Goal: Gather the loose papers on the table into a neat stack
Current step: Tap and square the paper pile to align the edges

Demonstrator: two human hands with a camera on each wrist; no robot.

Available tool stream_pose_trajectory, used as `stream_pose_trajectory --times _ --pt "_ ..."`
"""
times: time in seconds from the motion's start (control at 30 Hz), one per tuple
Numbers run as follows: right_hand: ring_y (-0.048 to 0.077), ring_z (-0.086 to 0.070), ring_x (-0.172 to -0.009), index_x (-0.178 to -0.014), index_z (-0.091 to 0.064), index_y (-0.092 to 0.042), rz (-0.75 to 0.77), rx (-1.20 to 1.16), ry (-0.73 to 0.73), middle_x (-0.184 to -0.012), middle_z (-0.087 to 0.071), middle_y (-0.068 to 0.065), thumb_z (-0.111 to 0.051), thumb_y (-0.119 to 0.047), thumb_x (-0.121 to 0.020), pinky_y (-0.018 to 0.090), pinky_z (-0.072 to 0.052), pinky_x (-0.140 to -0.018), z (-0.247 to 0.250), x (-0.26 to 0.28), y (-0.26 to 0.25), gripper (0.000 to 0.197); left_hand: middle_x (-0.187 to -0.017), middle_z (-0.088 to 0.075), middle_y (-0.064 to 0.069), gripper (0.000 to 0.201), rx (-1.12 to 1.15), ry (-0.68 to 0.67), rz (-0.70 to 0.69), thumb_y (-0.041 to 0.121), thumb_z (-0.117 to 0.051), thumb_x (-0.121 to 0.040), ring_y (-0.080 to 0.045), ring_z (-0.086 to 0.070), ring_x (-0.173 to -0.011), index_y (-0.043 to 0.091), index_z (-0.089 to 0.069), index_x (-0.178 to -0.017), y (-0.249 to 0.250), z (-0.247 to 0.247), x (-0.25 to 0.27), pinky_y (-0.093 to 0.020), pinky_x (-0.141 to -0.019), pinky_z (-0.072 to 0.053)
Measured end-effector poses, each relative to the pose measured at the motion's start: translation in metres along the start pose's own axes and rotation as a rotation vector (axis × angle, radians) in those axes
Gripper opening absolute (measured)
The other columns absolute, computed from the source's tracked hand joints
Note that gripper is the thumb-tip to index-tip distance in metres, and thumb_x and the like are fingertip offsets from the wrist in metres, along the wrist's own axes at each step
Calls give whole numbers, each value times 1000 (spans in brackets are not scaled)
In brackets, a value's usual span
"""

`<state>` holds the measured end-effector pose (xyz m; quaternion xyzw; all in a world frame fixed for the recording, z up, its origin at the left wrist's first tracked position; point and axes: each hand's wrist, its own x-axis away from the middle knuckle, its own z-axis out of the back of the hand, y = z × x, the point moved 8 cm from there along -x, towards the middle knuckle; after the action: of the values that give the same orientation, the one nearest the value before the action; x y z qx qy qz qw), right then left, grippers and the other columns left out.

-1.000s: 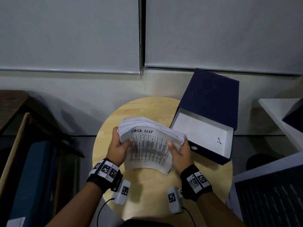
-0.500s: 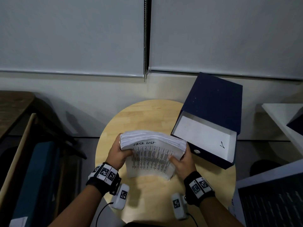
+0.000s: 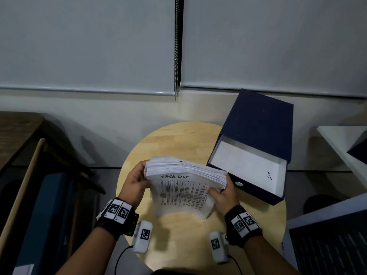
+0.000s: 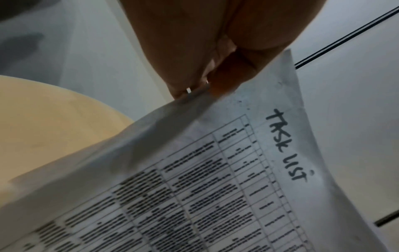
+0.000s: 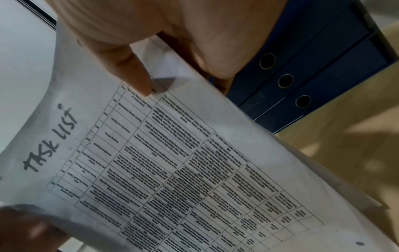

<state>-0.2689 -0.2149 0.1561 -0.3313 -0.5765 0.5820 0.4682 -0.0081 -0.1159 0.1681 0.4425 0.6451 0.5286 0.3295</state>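
A black strap (image 3: pixel 117 219) carrying white tiles printed with black square codes is worn on the left wrist, and its match (image 3: pixel 244 225) on the right. A small white coded module (image 3: pixel 143 236) with a thin black cable is hung beneath each; the forearms are left bare.

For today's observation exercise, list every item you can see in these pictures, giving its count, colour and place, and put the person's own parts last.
Paper stack: one thick stack, white, top sheet hand-lettered TASK LIST over a printed table; held on edge over the table's middle.
Round table: one, light wood, centre.
Box files: dark blue, white inside, on the table's right; the right wrist view shows three spines with ring holes.
Roller blinds: two, pale grey, on the wall behind.
Bead chain: one, dark, hanging between the blinds.
Wrist cameras: two, white with black markers.
Wristbands: two, black, with markers.
Left hand: grips the stack's left edge.
Right hand: grips the stack's right edge.
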Motion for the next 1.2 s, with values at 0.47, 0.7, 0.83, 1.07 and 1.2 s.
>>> stream_pose_trajectory --times 0.47,0.7,0.83,1.07,1.2 --pt "27 -70 -102 -96 -64 -46 -57 -33 -21 -104 -75 7 -67 -3 -75 58 -51 -97 0 -1 5 48 -89 -72 5 35 -30 33 0 10 -39 -100 -7 -63 -82 13 -74 -96 -2 7 6 -18 -74 -49" --pt "21 -71 -100 -106 -61 -33 -51 -25 -19 -100 -76 0 -65 7 -80 55 -51 -99 -2 -6 7 48 -124 -60 9 31 -278 137 29 26 -33 -104 10 -56 -105 23 -58 -123 7 4 10 1 -85 -36" --pt "23 -71 -98 -103 -63 -38 -49 -39 -37 -101 -75 6 -64 3 -77 56 -52 -97 -2 -5 6 48 -124 -62 18 44 -330 152 21 42 -20 -103 17 -52 -110 38 -62 -115 14 -5 9 1 -90 -33" --pt "39 -67 -99 -107 -64 -33 -21 -91 -61 -102 -71 19 -64 -3 -67 65 -50 -93 -1 -6 3 51 -108 -72 -4 49 87 119 105 47 -30 -98 -22 -62 -107 20 -69 -110 8 -14 4 -42 -96 -44" --pt "49 -61 -98 -103 -62 -31 20 -102 -67 -98 -66 23 -62 -5 -61 70 -47 -88 -3 -8 -2 49 -104 -73 -9 60 129 146 125 54 -23 -97 -25 -66 -99 21 -72 -105 5 -20 4 -41 -84 -47"
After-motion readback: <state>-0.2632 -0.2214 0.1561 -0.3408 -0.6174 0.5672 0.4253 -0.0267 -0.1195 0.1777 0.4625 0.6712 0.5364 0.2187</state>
